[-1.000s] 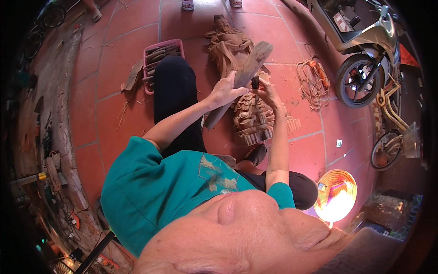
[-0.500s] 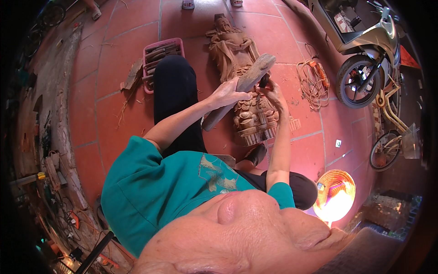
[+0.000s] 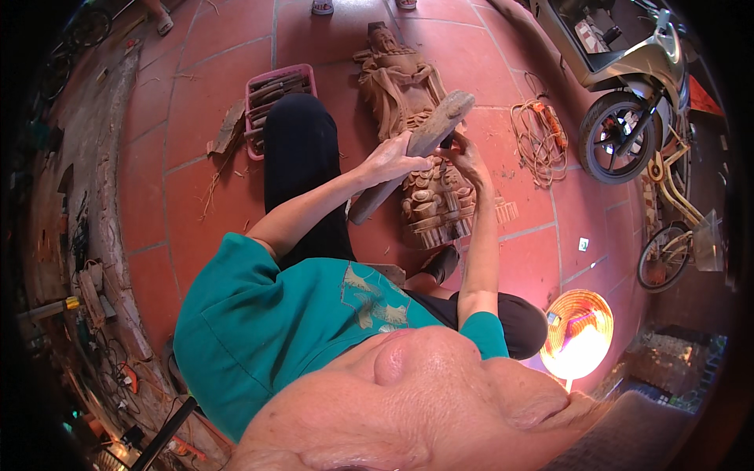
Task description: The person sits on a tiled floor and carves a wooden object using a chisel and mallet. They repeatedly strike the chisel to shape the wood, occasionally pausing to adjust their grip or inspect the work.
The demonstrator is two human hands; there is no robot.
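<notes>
My left hand (image 3: 390, 161) is closed around a thick, rough wooden club (image 3: 448, 115), which slants from near my knee up to the right. Beyond the club's lower side, my right hand (image 3: 469, 162) has its fingers bent round a small dark piece (image 3: 448, 142), mostly hidden by the club and fingers, so its kind cannot be made out. Beneath both hands a carved wooden statue (image 3: 403, 77) of a bearded, robed figure lies on its back, its head at the far end. The club and my hands cover part of its middle.
Left of the statue, a pink basket (image 3: 283, 71) holds several tools with wooden handles. A coiled orange cord (image 3: 542, 145) lies on the red tiles (image 3: 212, 196) at right, near a motorbike (image 3: 628, 78) and a bicycle (image 3: 667, 251). A bright lamp (image 3: 577, 334) glows beside my right knee.
My right hand has turned slightly and shifted a little to the left, and the dark piece in it shows less. My left hand and the club have barely moved.
</notes>
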